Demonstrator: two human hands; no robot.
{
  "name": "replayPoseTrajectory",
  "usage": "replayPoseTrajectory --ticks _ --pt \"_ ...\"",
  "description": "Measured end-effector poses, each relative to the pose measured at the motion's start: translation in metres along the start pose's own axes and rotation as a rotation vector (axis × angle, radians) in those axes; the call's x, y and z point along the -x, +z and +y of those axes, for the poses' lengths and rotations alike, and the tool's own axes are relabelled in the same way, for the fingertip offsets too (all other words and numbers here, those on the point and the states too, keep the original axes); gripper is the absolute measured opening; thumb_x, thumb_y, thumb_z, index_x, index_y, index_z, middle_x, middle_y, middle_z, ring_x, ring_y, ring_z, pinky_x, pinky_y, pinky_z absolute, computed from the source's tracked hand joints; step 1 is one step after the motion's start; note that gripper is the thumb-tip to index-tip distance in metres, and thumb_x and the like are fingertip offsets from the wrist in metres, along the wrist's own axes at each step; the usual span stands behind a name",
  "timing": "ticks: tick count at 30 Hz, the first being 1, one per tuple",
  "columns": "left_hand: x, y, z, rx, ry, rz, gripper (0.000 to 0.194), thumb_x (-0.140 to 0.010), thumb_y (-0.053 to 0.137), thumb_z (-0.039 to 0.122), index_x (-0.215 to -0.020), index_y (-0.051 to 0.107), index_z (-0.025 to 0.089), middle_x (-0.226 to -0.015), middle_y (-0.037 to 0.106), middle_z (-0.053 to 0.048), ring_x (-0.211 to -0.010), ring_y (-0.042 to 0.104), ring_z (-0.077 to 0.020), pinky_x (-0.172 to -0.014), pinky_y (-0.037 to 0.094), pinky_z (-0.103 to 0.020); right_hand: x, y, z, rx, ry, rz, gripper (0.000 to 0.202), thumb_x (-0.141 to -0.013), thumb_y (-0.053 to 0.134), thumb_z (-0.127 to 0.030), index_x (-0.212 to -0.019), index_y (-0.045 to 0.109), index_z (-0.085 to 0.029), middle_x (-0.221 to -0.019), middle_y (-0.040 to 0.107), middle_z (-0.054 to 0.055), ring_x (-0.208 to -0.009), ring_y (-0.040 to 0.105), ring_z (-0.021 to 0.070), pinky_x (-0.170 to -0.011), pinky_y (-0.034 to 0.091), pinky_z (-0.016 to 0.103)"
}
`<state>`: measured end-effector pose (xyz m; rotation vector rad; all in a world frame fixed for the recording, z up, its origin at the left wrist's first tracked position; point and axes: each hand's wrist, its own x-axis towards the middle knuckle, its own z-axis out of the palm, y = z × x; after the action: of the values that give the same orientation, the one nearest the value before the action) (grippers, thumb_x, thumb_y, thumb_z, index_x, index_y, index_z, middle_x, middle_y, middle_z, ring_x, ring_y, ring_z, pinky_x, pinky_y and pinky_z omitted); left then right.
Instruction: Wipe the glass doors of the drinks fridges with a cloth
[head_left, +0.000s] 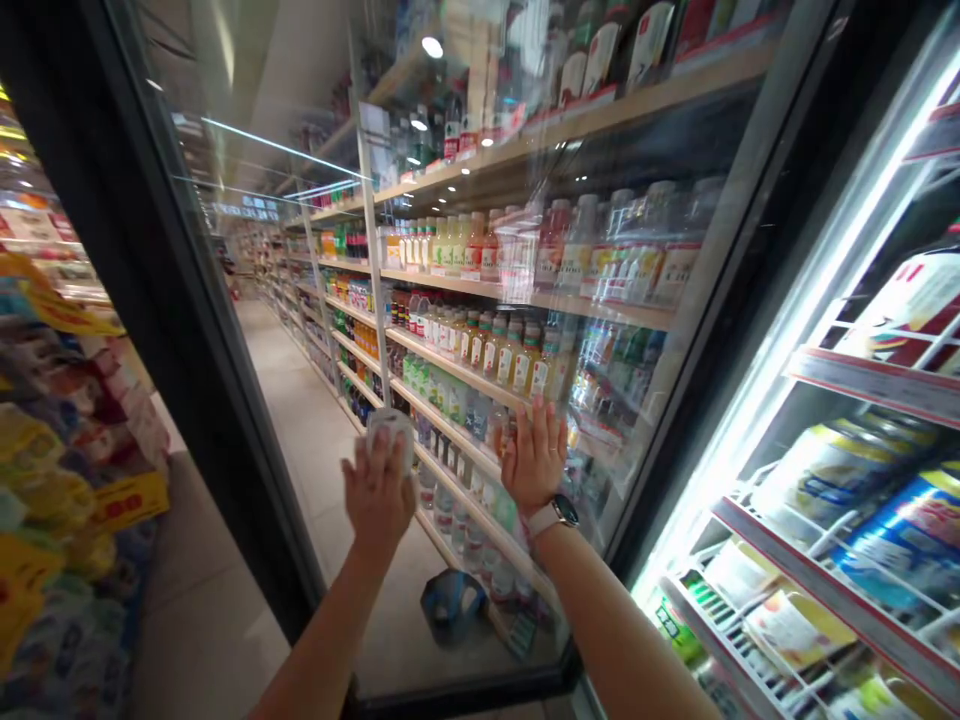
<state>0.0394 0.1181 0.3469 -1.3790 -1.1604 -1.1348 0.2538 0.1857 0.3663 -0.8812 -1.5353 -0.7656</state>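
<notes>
Left hand (381,490): fingers extended and slightly parted, back toward the camera, laid over a pale grey-white, soft-looking pad (389,419). Hold appears to be by flat pressure rather than a closed grip; motion blur limits detail.

Pad location: against the large clear glass pane (300,480), between it and the left fingers, its rounded upper edge jutting past the fingertips. Lower part covered, so its long axis cannot be told. Left hand clearly nearer; pad lies directly beneath it and forward, with no visible gap.

Right hand (534,455): open, fingers spread a little, palm toward the same pane, nothing seen in its grasp. Contact looks likely. It sits to the right of the pad, well apart. Pale-strapped watch with dark round face (564,510) on that wrist.

Pane's long axis follows the black door frame (176,320). To the right: brightly lit white wire shelves with red-edged grey rails (832,545)
</notes>
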Motion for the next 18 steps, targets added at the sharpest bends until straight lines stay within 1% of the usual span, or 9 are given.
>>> replayPoseTrajectory --ticks 2,3,5,7,9,11,13,15,18 --pt "-0.002 -0.009 -0.021 0.003 -0.15 0.033 0.063 -0.091 0.046 0.022 -0.152 0.03 0.017 -0.156 0.032 -0.016 -0.149 0.013 -0.0299 -0.121 0.014 -0.054 0.0 -0.001 -0.002 -0.012 0.008 0.002 0.063 -0.091 0.039 -0.021 -0.153 0.028 -0.016 -0.15 0.043 0.017 -0.143 0.034 0.03 -0.112 0.031 0.055" --pt "-0.003 -0.011 -0.024 0.012 -0.218 0.046 0.063 -0.092 0.045 0.023 -0.152 0.028 0.016 -0.157 0.029 -0.017 -0.149 0.011 -0.0312 -0.121 0.014 -0.057 0.0 -0.002 -0.003 -0.017 0.011 0.004 0.063 -0.091 0.04 -0.02 -0.153 0.027 -0.016 -0.15 0.043 0.017 -0.143 0.033 0.03 -0.112 0.031 0.055" --pt "-0.005 -0.008 -0.012 0.034 -0.313 0.07 0.063 -0.093 0.043 0.023 -0.153 0.024 0.016 -0.159 0.024 -0.017 -0.149 0.009 -0.0318 -0.12 0.014 -0.059 -0.001 -0.003 -0.004 -0.027 0.008 0.014 0.064 -0.09 0.041 -0.019 -0.153 0.027 -0.015 -0.149 0.045 0.018 -0.144 0.032 0.0302 -0.112 0.031 0.055" --pt "-0.005 0.0 0.017 0.061 -0.33 0.069 0.064 -0.094 0.042 0.022 -0.154 0.02 0.018 -0.16 0.021 -0.016 -0.15 0.009 -0.0307 -0.12 0.015 -0.059 -0.001 -0.003 -0.004 -0.029 0.001 0.029 0.064 -0.09 0.04 -0.018 -0.153 0.028 -0.014 -0.148 0.046 0.018 -0.144 0.031 0.03 -0.112 0.031 0.055" --pt "-0.004 0.009 0.052 0.1 -0.246 0.012 0.064 -0.094 0.043 0.02 -0.154 0.02 0.018 -0.159 0.024 -0.014 -0.15 0.009 -0.0288 -0.121 0.016 -0.054 -0.001 -0.004 -0.002 -0.013 -0.01 0.034 0.064 -0.09 0.04 -0.018 -0.153 0.027 -0.014 -0.148 0.046 0.018 -0.144 0.031 0.0296 -0.112 0.032 0.055" --pt "-0.001 0.015 0.081 0.139 -0.073 -0.072 0.064 -0.093 0.045 0.017 -0.153 0.024 0.018 -0.155 0.036 -0.012 -0.15 0.012 -0.0254 -0.122 0.017 -0.046 -0.001 -0.004 0.0 0.014 -0.02 0.025 0.064 -0.09 0.04 -0.019 -0.153 0.027 -0.015 -0.148 0.046 0.018 -0.144 0.031 0.0294 -0.111 0.032 0.055" --pt "0.001 0.017 0.095 0.159 0.084 -0.13 0.061 -0.093 0.046 0.015 -0.151 0.03 0.02 -0.146 0.05 -0.009 -0.149 0.015 -0.0206 -0.123 0.013 -0.039 0.0 -0.005 0.002 0.028 -0.021 0.014 0.063 -0.09 0.04 -0.019 -0.152 0.029 -0.016 -0.148 0.045 0.018 -0.143 0.033 0.0295 -0.111 0.033 0.055" --pt "0.002 0.013 0.09 0.133 0.145 -0.14 0.058 -0.092 0.047 0.014 -0.149 0.037 0.023 -0.139 0.057 -0.006 -0.148 0.019 -0.0167 -0.124 0.007 -0.037 0.001 -0.006 0.004 0.022 -0.017 0.001 0.063 -0.09 0.04 -0.02 -0.152 0.03 -0.017 -0.149 0.044 0.018 -0.142 0.035 0.03 -0.111 0.033 0.056" --pt "-0.001 0.0 0.052 0.013 0.085 -0.073 0.057 -0.092 0.047 0.017 -0.148 0.038 0.026 -0.141 0.054 -0.007 -0.147 0.023 -0.0189 -0.124 0.003 -0.044 0.001 -0.008 0.003 -0.005 -0.01 -0.003 0.064 -0.089 0.04 -0.02 -0.152 0.028 -0.016 -0.15 0.043 0.018 -0.142 0.034 0.0307 -0.111 0.032 0.057"
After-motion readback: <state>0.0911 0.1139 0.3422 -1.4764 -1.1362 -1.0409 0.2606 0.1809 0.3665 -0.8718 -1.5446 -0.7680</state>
